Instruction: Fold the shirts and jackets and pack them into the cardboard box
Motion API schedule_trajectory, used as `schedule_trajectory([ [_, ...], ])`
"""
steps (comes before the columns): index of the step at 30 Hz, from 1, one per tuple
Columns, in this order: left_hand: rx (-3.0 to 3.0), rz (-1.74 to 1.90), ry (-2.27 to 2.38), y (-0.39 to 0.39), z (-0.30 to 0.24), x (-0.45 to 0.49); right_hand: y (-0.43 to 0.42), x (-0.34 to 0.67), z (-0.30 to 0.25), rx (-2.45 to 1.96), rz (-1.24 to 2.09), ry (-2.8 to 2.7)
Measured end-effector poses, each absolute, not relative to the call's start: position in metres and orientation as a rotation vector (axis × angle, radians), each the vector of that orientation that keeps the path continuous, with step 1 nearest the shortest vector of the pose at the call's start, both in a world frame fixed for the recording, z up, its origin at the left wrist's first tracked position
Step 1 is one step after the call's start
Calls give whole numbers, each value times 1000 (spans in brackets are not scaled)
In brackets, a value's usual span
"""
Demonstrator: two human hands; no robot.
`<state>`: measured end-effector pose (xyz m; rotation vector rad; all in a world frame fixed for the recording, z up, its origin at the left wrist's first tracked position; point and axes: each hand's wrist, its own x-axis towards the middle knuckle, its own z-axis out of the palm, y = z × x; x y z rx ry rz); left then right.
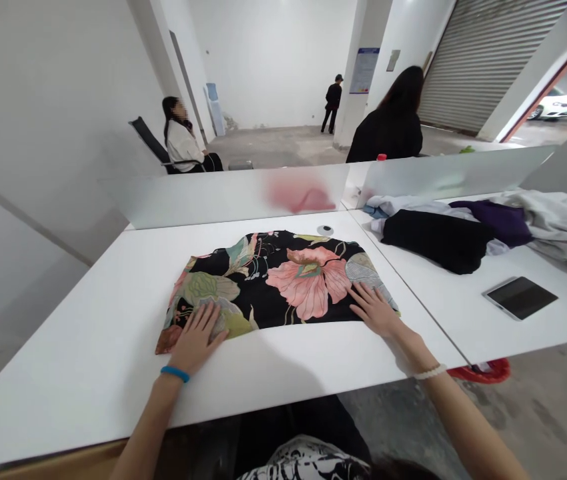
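Observation:
A black garment with large pink and green flowers (258, 293), its exact kind unclear, lies spread on the white table (88, 327) in front of me. My left hand (198, 337) rests flat on its lower left part, fingers spread and a blue band on the wrist. On the lower right part lies my right hand (376, 310), also flat with fingers apart; a pale beaded bracelet circles that wrist. Neither hand grips the cloth.
A frosted divider (213, 197) runs along the table's far edge. To the right lie a heap of clothes (433, 237) and a tablet-like device (521, 297). A red-rimmed basket (488, 373) stands below the table. Several people are beyond the divider.

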<state>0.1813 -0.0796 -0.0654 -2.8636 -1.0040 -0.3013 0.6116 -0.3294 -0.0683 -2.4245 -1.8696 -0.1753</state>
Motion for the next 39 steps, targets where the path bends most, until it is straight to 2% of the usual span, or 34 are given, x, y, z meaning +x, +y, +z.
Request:
schedule_trajectory([
  [3, -2909, -232, -990, -95, -53, 192, -323, 591, -57, -2440, -183, -1856],
  [9, -3102, -286, -512, -152, -35, 275, -277, 522, -47, -1947, -186, -2235],
  [13, -3095, -392, -586, -161, -39, 308, -260, 514, -45, -1937, -136, -2181],
  [17, -3092, -338, -765, -145, -41, 310, -263, 517, -37, -1963, -37, -2061],
  [25, -3227, -432, -920, -123, -32, 302, -252, 484, -38, -1950, -108, -2148],
  [30, -3209, -372, -926, -122, -37, 290, -260, 519, -38, -2153, -126, -1979],
  [35, -3031, -363, -907, -114, -53, 248, -329, 593, -55, -2413, -146, -1597],
  [39, -2838, -300, -1068, -102, -57, 213, -370, 619, -63, -2509, -217, -1484],
])
